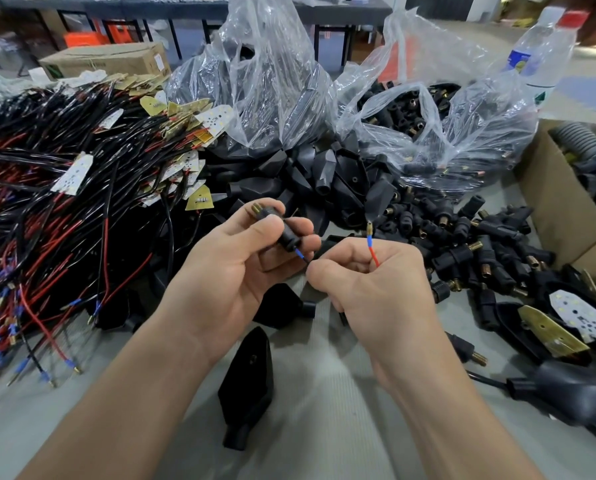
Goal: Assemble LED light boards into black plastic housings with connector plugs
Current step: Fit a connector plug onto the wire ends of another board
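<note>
Nearest me, at 6 o'clock on the grey table [324, 393], one black housing [249, 379] lies flat with its narrow neck pointing toward me. Just above it my two hands meet at the centre. My left hand [234, 271] is curled round a black connector plug [282, 230], thumb and fingers gripping its body, brass threaded end pointing up toward 11 o'clock. A blue-sleeved wire end [300, 254] runs into the plug's lower end. My right hand [369, 275] is closed tight, with its fingertips right at that blue sleeve. A red wire [374, 256] is held among the fingers, and its blue sleeve and brass tip stick up toward 12 o'clock. Another housing [282, 306] lies under my hands.

At 9 o'clock spreads a big tangle of red and black wires [47, 209], white LED boards [73, 174] on some ends. At 3 o'clock loose plugs [480, 251] are scattered, and at 4 o'clock a white board [580, 317] rests in a housing. Beyond my hands, at 12 o'clock, is a heap of housings [307, 174] spilling from a clear bag [265, 81]. A second bag [462, 126] of plugs sits at 1 o'clock. A cardboard box [559, 209] stands at 3 o'clock, and a water bottle [538, 53] far off at 2 o'clock.
</note>
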Tool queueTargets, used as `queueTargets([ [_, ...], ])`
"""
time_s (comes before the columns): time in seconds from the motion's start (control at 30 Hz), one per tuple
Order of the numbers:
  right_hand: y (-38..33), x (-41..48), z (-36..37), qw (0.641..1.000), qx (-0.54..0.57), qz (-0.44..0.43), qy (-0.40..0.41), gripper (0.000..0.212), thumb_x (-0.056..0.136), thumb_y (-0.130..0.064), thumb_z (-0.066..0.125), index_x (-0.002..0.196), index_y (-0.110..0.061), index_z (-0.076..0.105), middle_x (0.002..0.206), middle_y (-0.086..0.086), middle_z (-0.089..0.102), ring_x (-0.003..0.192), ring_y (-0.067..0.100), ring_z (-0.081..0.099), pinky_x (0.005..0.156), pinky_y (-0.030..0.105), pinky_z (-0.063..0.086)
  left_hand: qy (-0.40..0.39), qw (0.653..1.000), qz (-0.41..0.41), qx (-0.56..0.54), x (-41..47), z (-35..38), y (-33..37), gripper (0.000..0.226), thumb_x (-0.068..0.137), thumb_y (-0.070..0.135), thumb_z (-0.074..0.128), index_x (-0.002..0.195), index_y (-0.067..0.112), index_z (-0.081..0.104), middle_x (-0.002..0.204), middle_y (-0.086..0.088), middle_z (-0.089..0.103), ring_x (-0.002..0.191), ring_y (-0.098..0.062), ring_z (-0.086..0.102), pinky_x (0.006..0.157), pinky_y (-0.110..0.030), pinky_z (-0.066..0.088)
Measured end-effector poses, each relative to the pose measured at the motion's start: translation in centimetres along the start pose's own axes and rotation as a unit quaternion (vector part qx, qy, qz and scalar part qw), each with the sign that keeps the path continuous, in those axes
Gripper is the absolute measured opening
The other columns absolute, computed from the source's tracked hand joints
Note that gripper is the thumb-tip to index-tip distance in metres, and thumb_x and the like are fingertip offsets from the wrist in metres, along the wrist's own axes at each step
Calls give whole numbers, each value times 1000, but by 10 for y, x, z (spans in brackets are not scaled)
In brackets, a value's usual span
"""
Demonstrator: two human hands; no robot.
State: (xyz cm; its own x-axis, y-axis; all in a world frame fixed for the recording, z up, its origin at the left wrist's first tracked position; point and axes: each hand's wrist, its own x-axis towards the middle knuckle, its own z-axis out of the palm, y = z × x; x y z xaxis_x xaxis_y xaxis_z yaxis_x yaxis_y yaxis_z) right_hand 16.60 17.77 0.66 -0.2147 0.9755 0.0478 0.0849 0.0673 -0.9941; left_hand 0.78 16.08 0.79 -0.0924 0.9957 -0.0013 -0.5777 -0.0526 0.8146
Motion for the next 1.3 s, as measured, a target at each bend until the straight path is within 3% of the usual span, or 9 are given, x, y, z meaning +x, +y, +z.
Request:
queueTargets([
  [0.23, -2, -2, 3, 999, -12, -37, -4, 8, 83, -25, 82, 77, -24, 77, 57, 6, 66, 48, 21, 54, 51, 33, 44, 8, 998, 9, 66, -1, 3, -9, 21, 82, 22, 63, 103, 16, 62, 107, -13, 78, 92, -24, 76, 74, -33, 62],
  [0.37, -2, -4, 5, 997, -22, -62, 46, 24, 72, -43, 75, 92, -31, 68, 81, -10, 73, 77, 12, 67, 75, 31, 54, 50, 999, 7, 10, 3, 4, -10, 12, 91, 17, 59, 103, 15, 59, 102, -12, 78, 87, -23, 77, 68, -32, 62],
  [0.57, -5, -2, 1, 993, 12, -117, 29, 27, 86, -2, 65, 98, -27, 62, 79, -6, 75, 73, 21, 71, 72, 37, 61, 78, 997, -13, -19, 3, 4, -12, 14, 105, 10, 48, 101, 14, 61, 92, -9, 78, 82, -21, 78, 62, -32, 62],
  [0.63, -2, -4, 3, 992, -49, -111, 45, 21, 82, -22, 71, 100, -32, 66, 85, -10, 75, 79, 23, 69, 78, 45, 58, 79, 997, -12, -17, 4, 4, -12, 13, 105, 9, 48, 102, 13, 60, 91, -9, 77, 82, -21, 77, 62, -32, 61],
  [0.77, -4, -6, 8, 973, -145, -161, 75, 27, 70, -48, 79, 92, -38, 69, 79, -15, 68, 78, 8, 60, 70, 16, 44, 66, 998, -16, -8, 3, 4, -13, 10, 96, 12, 57, 105, 13, 60, 89, -8, 76, 81, -23, 76, 69, -33, 63],
  [0.87, -5, -10, 10, 957, -178, -218, 67, 21, 66, -42, 86, 81, -32, 75, 75, -18, 65, 81, 4, 58, 72, 11, 42, 64, 998, -22, -17, 2, 4, -14, 11, 94, 11, 59, 104, 12, 60, 89, -9, 76, 81, -25, 75, 74, -38, 64],
  [0.97, -1, -10, 9, 944, -222, -237, 49, 12, 73, -27, 87, 81, -30, 79, 79, -14, 67, 82, 9, 59, 72, 24, 47, 81, 996, -20, 14, 4, 3, -14, 7, 102, 10, 53, 103, 13, 59, 92, -9, 78, 80, -22, 76, 73, -38, 65],
  [1.13, 1, -6, 10, 972, -137, -181, 59, 12, 84, -18, 76, 75, -26, 73, 68, -18, 63, 68, 4, 59, 62, 14, 40, 74, 997, -13, 25, 4, 3, -15, 8, 99, 10, 54, 103, 15, 59, 91, -8, 78, 76, -18, 74, 66, -31, 64],
  [1.3, 2, -1, 4, 981, -143, -121, 46, 24, 97, -17, 63, 74, -25, 60, 58, -13, 60, 54, 8, 49, 58, 26, 36, 85, 996, -7, 8, 5, 4, -16, 12, 103, 7, 50, 101, 14, 59, 87, -9, 77, 74, -19, 76, 62, -29, 61],
])
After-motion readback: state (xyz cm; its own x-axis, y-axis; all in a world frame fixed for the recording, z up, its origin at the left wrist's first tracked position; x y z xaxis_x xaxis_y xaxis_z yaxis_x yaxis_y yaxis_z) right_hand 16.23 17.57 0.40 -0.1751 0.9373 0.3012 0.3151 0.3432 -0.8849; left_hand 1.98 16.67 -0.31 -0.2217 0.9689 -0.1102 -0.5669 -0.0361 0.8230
